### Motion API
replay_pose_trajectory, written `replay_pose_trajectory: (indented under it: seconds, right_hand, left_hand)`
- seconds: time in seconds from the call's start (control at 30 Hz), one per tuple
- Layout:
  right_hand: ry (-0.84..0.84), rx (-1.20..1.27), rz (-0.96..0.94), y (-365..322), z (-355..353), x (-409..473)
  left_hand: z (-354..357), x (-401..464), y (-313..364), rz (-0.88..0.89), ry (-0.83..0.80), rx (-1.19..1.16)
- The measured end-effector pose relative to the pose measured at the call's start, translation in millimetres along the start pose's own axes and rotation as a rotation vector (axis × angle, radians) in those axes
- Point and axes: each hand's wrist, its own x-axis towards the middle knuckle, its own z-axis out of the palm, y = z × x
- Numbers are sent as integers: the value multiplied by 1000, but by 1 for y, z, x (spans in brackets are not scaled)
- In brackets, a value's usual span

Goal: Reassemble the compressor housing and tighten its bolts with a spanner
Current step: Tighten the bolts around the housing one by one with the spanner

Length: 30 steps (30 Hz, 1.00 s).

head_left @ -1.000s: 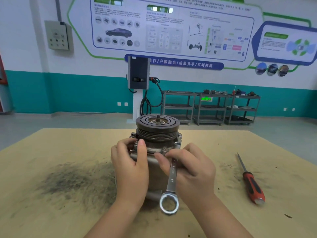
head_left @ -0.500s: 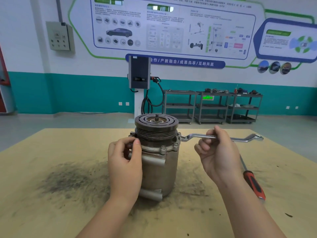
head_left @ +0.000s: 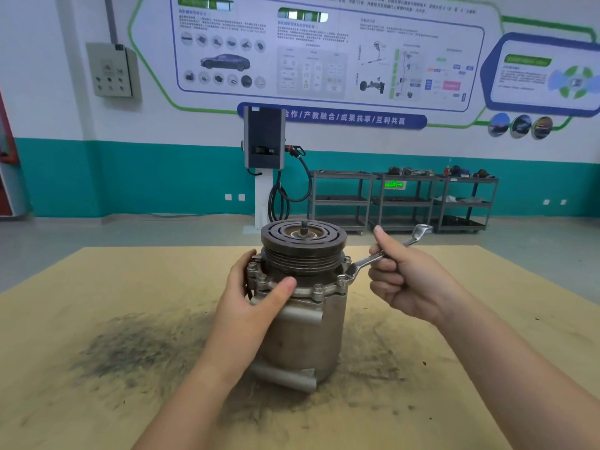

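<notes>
A grey metal compressor (head_left: 302,332) stands upright in the middle of the table, its dark grooved pulley (head_left: 303,246) on top. Several bolts sit around its flange (head_left: 319,291). My left hand (head_left: 250,298) wraps the housing's left side, thumb pressed on the flange's front. My right hand (head_left: 406,280) grips a silver spanner (head_left: 362,263) by its shaft. The spanner's open end sits at the bolt (head_left: 342,280) on the flange's right; its ring end points up and to the right.
The tan tabletop (head_left: 97,319) carries a dark smudge of grime left of the compressor. Beyond the table's far edge are a charging post (head_left: 264,147) and metal shelving carts (head_left: 402,199) along the teal wall.
My right hand swung the spanner from the front of the housing round to its right side, then tilted its far end upward. The red screwdriver has dropped out of view behind my right arm.
</notes>
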Motion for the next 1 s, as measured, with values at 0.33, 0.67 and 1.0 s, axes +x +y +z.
replay_pose_trajectory:
  seconds: [0.33, 0.67, 1.0]
  right_hand:
    - [101, 301, -229, 33, 2, -52]
    - [53, -1091, -1184, 75, 51, -72]
    - [302, -512, -1022, 46, 56, -78]
  left_hand:
    - [2, 0, -4, 3, -11, -23]
    - [3, 1, -5, 4, -2, -45]
    - [-5, 3, -10, 44, -100, 78]
